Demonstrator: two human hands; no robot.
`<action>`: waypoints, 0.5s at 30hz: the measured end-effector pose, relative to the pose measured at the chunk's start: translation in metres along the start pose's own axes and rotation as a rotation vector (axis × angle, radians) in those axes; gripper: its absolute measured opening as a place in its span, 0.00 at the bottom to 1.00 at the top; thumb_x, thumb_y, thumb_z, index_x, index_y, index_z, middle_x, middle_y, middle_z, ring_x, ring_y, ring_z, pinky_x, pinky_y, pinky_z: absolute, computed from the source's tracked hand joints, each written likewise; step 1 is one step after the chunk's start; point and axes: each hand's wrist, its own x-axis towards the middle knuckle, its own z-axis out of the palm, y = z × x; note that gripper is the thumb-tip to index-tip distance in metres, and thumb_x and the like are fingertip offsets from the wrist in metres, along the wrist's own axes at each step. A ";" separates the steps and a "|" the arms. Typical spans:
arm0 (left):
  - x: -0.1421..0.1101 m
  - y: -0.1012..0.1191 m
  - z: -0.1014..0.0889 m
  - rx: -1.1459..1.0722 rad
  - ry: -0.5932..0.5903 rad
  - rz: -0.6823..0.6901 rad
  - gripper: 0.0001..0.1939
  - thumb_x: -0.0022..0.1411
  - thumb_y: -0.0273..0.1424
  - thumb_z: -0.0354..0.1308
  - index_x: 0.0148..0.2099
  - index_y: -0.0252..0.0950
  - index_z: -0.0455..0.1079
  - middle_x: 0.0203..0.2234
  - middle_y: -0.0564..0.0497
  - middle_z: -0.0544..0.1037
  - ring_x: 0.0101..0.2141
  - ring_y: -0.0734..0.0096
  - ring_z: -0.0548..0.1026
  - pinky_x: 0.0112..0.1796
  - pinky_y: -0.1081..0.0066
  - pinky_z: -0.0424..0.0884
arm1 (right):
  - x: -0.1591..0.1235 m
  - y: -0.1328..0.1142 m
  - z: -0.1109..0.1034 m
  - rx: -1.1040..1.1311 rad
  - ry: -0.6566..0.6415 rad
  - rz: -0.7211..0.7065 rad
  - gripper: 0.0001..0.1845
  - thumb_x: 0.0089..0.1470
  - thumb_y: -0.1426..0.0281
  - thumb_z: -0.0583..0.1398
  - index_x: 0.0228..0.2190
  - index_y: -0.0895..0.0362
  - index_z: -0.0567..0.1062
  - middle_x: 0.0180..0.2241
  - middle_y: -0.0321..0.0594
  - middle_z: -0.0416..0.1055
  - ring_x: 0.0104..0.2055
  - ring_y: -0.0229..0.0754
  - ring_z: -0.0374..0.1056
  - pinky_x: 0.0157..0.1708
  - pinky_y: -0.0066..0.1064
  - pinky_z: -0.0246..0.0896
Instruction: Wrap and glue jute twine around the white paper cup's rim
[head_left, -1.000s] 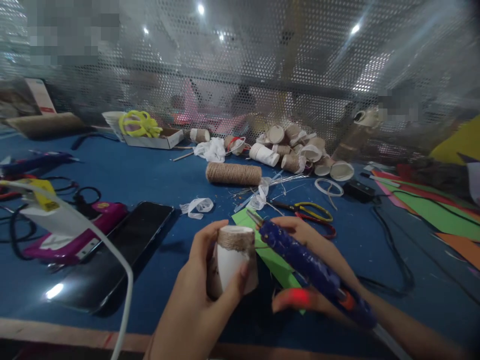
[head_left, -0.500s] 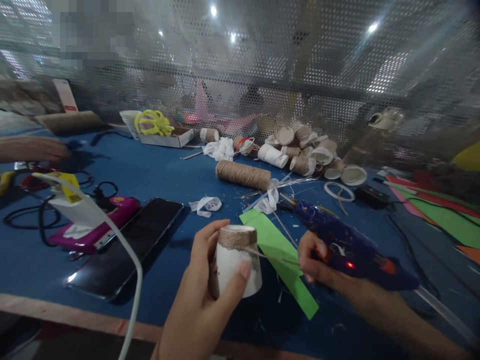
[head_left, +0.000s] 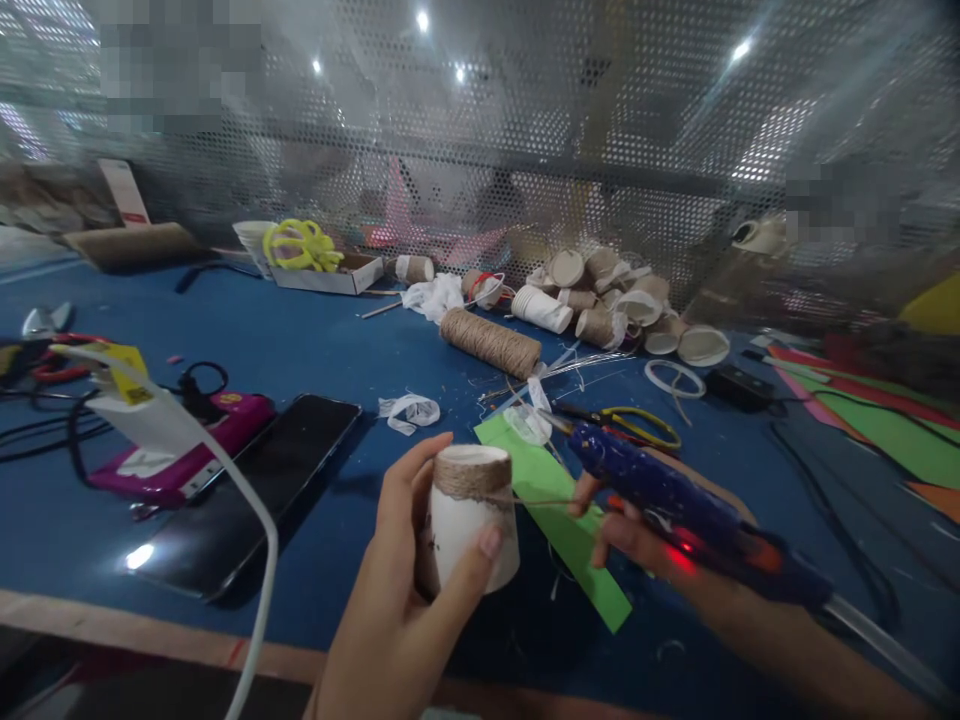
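Cup [head_left: 456, 528] in left grip [head_left: 401, 592].

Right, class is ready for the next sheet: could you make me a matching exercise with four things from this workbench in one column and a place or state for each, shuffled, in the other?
Column 1
1. Paper cup
2. Glue gun
3. Twine roll
4. Phone

Column 2
A. Lying on its side, nearer than the pile of cups
B. Black, lying flat beside the purple power strip
C. Dark blue, held in the right hand
D. Held in the left hand, a twine band near its top

Pairs: 1-D, 2-C, 3-A, 4-B
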 end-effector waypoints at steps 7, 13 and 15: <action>0.002 -0.002 -0.004 -0.037 0.019 0.002 0.31 0.64 0.44 0.67 0.65 0.47 0.60 0.61 0.47 0.76 0.59 0.55 0.76 0.54 0.64 0.74 | 0.005 0.007 -0.007 -0.183 0.107 -0.087 0.10 0.61 0.58 0.67 0.35 0.51 0.77 0.32 0.35 0.77 0.24 0.38 0.74 0.28 0.31 0.72; 0.000 0.004 -0.001 -0.081 0.052 -0.065 0.29 0.66 0.40 0.66 0.65 0.49 0.60 0.58 0.50 0.79 0.52 0.61 0.79 0.52 0.67 0.75 | 0.006 0.011 -0.017 -0.233 0.215 -0.124 0.13 0.62 0.54 0.65 0.35 0.50 0.77 0.31 0.36 0.75 0.27 0.41 0.71 0.30 0.34 0.70; -0.001 0.006 0.000 -0.059 0.050 -0.083 0.29 0.65 0.41 0.66 0.65 0.49 0.61 0.57 0.50 0.79 0.50 0.61 0.80 0.49 0.68 0.77 | 0.008 0.011 -0.018 -0.229 0.199 -0.043 0.15 0.60 0.53 0.66 0.31 0.51 0.75 0.25 0.34 0.71 0.26 0.42 0.69 0.29 0.35 0.69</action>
